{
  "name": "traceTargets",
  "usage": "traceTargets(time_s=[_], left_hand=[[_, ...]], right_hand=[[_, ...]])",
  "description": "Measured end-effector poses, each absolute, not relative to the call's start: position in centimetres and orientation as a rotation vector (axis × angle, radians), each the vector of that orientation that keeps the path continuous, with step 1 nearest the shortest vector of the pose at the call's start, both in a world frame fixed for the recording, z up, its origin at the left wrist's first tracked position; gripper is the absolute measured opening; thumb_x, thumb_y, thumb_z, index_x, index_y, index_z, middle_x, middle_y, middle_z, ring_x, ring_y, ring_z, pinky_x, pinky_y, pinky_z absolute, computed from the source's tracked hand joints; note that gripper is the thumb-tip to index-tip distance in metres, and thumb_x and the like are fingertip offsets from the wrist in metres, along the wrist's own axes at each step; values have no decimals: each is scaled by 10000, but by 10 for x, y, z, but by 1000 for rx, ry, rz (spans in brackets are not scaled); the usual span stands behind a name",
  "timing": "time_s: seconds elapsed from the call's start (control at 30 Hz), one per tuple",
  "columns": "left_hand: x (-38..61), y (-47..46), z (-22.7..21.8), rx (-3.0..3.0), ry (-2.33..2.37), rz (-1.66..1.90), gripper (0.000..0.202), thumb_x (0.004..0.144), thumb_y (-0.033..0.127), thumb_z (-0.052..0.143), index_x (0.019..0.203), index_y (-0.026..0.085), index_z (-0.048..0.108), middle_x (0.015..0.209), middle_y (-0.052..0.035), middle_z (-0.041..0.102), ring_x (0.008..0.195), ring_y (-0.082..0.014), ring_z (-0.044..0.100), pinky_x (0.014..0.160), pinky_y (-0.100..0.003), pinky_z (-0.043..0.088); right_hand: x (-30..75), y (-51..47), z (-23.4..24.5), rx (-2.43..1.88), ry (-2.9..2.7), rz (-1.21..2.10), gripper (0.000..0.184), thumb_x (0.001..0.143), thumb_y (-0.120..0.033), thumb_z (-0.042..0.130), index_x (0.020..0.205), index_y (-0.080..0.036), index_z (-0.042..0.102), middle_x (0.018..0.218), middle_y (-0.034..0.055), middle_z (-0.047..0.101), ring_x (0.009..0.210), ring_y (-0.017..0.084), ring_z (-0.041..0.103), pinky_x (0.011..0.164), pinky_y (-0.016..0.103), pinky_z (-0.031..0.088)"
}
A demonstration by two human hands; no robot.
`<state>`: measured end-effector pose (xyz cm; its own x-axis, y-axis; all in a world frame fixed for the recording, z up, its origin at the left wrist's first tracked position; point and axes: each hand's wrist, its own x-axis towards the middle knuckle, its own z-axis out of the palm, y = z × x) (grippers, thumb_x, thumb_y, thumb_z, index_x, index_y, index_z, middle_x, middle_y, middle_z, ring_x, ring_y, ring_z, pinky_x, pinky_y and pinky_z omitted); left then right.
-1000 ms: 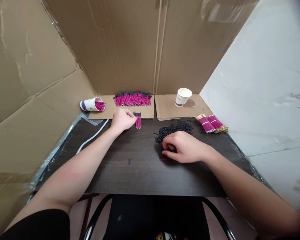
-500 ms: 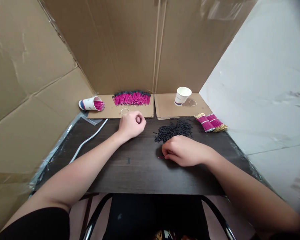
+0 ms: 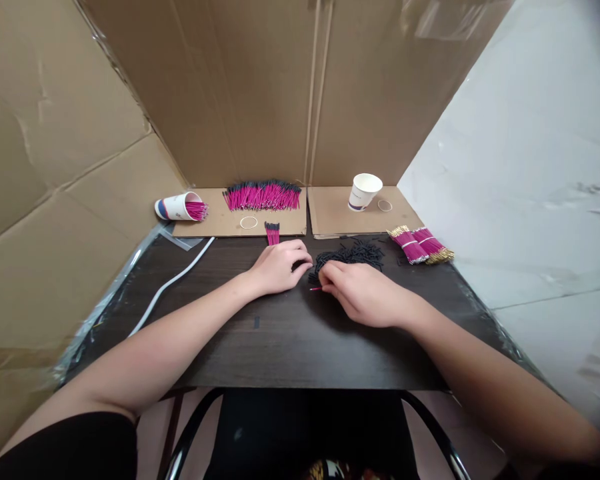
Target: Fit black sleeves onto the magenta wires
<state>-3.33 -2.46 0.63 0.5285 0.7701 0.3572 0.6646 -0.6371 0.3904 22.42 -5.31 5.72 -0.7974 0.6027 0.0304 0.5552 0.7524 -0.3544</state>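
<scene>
My right hand (image 3: 363, 293) is closed in a pinch at the near left edge of a pile of short black tubes (image 3: 357, 253). A magenta wire (image 3: 315, 289) pokes out leftward from under its fingertips. Just left of the pile is my left hand (image 3: 283, 268), its thumb and forefinger curled together at the tips; anything between them is too small to make out. Beyond its knuckles shows a small bunch of magenta wires with black ends (image 3: 272, 233), whose lower part the hand hides.
A row of black-ended magenta wires (image 3: 263, 196) lies on the left cardboard sheet (image 3: 215, 227), near a tipped paper cup (image 3: 177, 207) holding wires and a rubber band (image 3: 249, 223). An upright paper cup (image 3: 365, 192) and banded wire bundles (image 3: 420, 245) are at right. Cardboard walls (image 3: 240, 87) enclose the table.
My left hand has moved right and slightly nearer, from a fist to a pinch, uncovering the small wire bunch. My right hand has shifted slightly left and away with the wire.
</scene>
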Motion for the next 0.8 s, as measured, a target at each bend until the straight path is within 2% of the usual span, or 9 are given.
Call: traceTargets(time_s=[0.1,0.27,0.37,0.47,0.63,0.8], left_hand=[[-32,-26,8,2559,1253,686,121,1046,233,665,1014,192,774,1084,-70,770,992,-232,737,852,-360,569],[-30,-27,8,2490,1297,720,101,1043,230,640,1041,185,731,1077,-88,786,1002,-253,732,866,-377,557],[-24,-28,3,2156,1246,905,121,1054,261,634,1036,177,720,990,-83,804,833,-194,715,767,-324,546],[-16,-27,-1,1740,1142,1028,153,1038,294,672,1004,151,715,906,-88,811,738,-159,709,699,-282,539],[-11,-23,-2,1469,1088,1058,149,935,233,796,1027,116,793,881,-100,834,804,-173,772,802,-305,600],[-13,-23,-1,1432,1105,1041,205,945,241,803,1101,119,857,937,-111,865,874,-198,807,922,-356,626]], right_hand=[[228,-45,51,-964,-2685,482,91,1121,-178,522,1117,-211,607,972,73,764,805,225,682,728,323,425],[231,-31,35,-910,-2399,449,171,1111,-210,591,1264,-231,665,1096,69,827,988,256,778,857,363,552],[231,-24,28,-895,-2269,391,138,1103,-234,624,1193,-238,729,1115,68,846,1013,262,800,924,393,587],[231,-20,25,-915,-2175,355,122,1080,-229,638,1084,-244,760,1061,59,850,953,260,802,872,392,597],[229,-19,24,-950,-2133,353,117,1031,-197,645,997,-234,750,942,48,826,848,246,781,784,370,573],[228,-20,23,-972,-2162,349,122,1024,-202,631,974,-228,739,926,51,817,819,240,762,780,369,562]])
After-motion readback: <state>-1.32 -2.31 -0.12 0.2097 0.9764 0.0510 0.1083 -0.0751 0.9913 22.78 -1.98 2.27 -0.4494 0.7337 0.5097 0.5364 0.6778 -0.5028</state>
